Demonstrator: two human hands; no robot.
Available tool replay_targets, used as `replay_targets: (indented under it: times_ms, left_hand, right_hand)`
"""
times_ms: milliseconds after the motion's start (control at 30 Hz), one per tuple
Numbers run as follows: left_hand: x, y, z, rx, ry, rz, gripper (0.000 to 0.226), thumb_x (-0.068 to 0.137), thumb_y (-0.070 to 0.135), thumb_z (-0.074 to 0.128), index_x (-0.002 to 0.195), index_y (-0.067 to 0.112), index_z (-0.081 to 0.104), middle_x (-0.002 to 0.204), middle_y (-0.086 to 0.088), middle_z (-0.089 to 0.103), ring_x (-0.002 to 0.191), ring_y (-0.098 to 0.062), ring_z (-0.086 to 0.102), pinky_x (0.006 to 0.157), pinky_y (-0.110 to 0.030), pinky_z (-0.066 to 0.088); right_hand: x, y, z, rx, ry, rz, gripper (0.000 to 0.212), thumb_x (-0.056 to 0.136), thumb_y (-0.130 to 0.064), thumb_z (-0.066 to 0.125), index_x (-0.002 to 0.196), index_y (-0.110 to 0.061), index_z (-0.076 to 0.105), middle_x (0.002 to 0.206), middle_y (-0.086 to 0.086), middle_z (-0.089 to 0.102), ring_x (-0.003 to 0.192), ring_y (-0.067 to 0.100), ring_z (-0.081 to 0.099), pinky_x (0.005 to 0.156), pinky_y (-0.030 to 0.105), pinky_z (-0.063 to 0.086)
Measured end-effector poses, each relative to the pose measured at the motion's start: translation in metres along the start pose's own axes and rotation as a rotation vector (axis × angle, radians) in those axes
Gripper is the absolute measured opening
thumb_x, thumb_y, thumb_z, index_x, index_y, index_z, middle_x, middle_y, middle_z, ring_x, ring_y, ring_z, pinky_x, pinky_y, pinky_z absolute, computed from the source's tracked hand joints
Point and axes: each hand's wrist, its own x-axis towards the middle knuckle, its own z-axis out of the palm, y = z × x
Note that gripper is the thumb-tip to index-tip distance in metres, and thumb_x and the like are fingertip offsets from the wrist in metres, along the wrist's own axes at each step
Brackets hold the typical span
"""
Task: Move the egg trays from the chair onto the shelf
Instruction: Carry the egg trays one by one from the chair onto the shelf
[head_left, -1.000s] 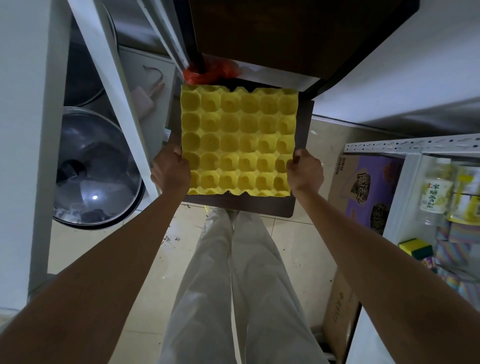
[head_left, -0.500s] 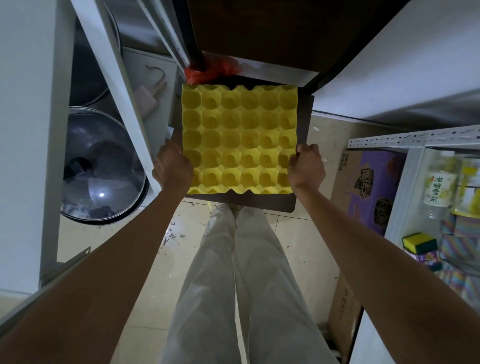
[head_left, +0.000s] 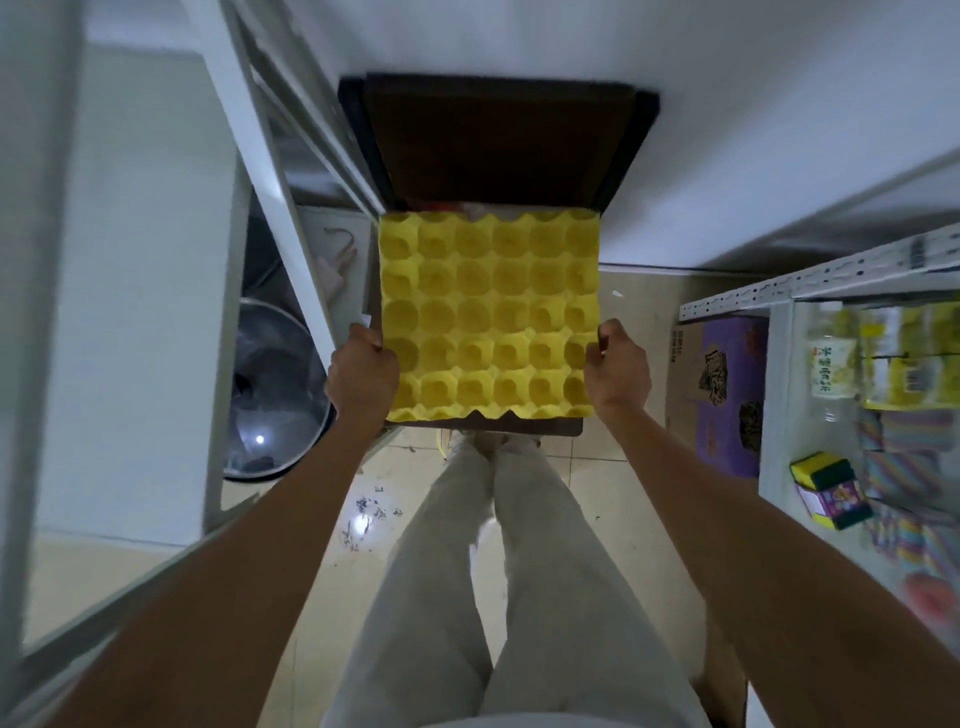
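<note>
OK, both hands clamped on the tray (head_left: 488, 317): left hand (head_left: 362, 370) on its left edge, right hand (head_left: 618, 370) on its right, above the chair (head_left: 498, 140) seat. I'd keep it level, grips even, so it doesn't flex. Cups face up; near square, slightly longer left-right, far edge toward chair back.
</note>
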Motion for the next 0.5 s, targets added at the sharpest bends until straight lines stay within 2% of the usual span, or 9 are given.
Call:
replay_targets:
  times_ms: [100, 200, 233, 300, 367, 433, 500]
  left_hand:
    - [-0.030, 0.027, -0.026, -0.050, -0.037, 0.086, 0.020, 0.086, 0.022, 0.052, 0.105, 0.023, 0.058, 0.097, -0.004, 0.069, 0.092, -0.035, 0.067, 0.076, -0.039, 0.055]
    - [-0.065, 0.059, -0.044, -0.135, -0.031, 0.207, 0.014, 0.087, 0.026, 0.052, 0.099, 0.022, 0.057, 0.077, 0.004, 0.063, 0.075, -0.027, 0.065, 0.057, -0.028, 0.043]
    - [-0.078, 0.070, -0.048, -0.160, -0.020, 0.263, 0.011, 0.089, 0.028, 0.053, 0.097, 0.022, 0.057, 0.074, 0.004, 0.063, 0.070, -0.024, 0.064, 0.055, -0.028, 0.043]
    - [-0.106, 0.089, -0.055, -0.195, -0.008, 0.352, 0.012, 0.092, 0.031, 0.056, 0.098, 0.021, 0.060, 0.080, -0.002, 0.070, 0.073, -0.026, 0.067, 0.063, -0.037, 0.054]
    - [-0.134, 0.113, -0.059, -0.240, -0.036, 0.449, 0.020, 0.093, 0.034, 0.058, 0.106, 0.020, 0.066, 0.091, -0.003, 0.072, 0.085, -0.029, 0.069, 0.078, -0.045, 0.059]
    - [-0.162, 0.139, -0.063, -0.267, -0.074, 0.594, 0.028, 0.093, 0.037, 0.057, 0.112, 0.020, 0.070, 0.100, -0.002, 0.074, 0.094, -0.026, 0.069, 0.086, -0.043, 0.056]
    - [-0.195, 0.164, -0.070, -0.305, -0.135, 0.761, 0.031, 0.093, 0.039, 0.058, 0.112, 0.021, 0.074, 0.105, 0.001, 0.075, 0.099, -0.021, 0.069, 0.091, -0.040, 0.053]
  right_hand:
    - [-0.031, 0.013, -0.041, 0.080, 0.056, 0.039, 0.010, 0.098, -0.016, 0.054, 0.106, -0.014, 0.058, 0.082, -0.002, 0.056, 0.074, 0.022, 0.051, 0.063, 0.031, 0.035]
    - [-0.069, 0.031, -0.083, 0.176, 0.111, 0.117, 0.010, 0.096, -0.013, 0.052, 0.103, -0.009, 0.058, 0.083, 0.008, 0.062, 0.077, 0.029, 0.060, 0.063, 0.038, 0.044]
    - [-0.084, 0.039, -0.097, 0.209, 0.144, 0.148, 0.010, 0.096, -0.013, 0.052, 0.101, -0.007, 0.058, 0.084, 0.010, 0.063, 0.078, 0.031, 0.062, 0.065, 0.040, 0.047]
    - [-0.117, 0.055, -0.123, 0.276, 0.221, 0.195, 0.009, 0.096, -0.011, 0.053, 0.100, -0.005, 0.059, 0.084, 0.012, 0.061, 0.081, 0.033, 0.062, 0.066, 0.040, 0.046]
    - [-0.158, 0.073, -0.152, 0.366, 0.326, 0.265, 0.006, 0.094, -0.007, 0.054, 0.099, -0.007, 0.058, 0.080, 0.008, 0.058, 0.078, 0.031, 0.058, 0.063, 0.039, 0.044]
    - [-0.206, 0.090, -0.179, 0.401, 0.462, 0.353, 0.009, 0.091, -0.007, 0.056, 0.097, -0.015, 0.057, 0.074, -0.004, 0.055, 0.068, 0.018, 0.053, 0.056, 0.029, 0.035]
    - [-0.258, 0.104, -0.202, 0.420, 0.579, 0.442, 0.009, 0.091, -0.010, 0.057, 0.098, -0.015, 0.059, 0.079, -0.004, 0.061, 0.070, 0.016, 0.056, 0.058, 0.028, 0.037]
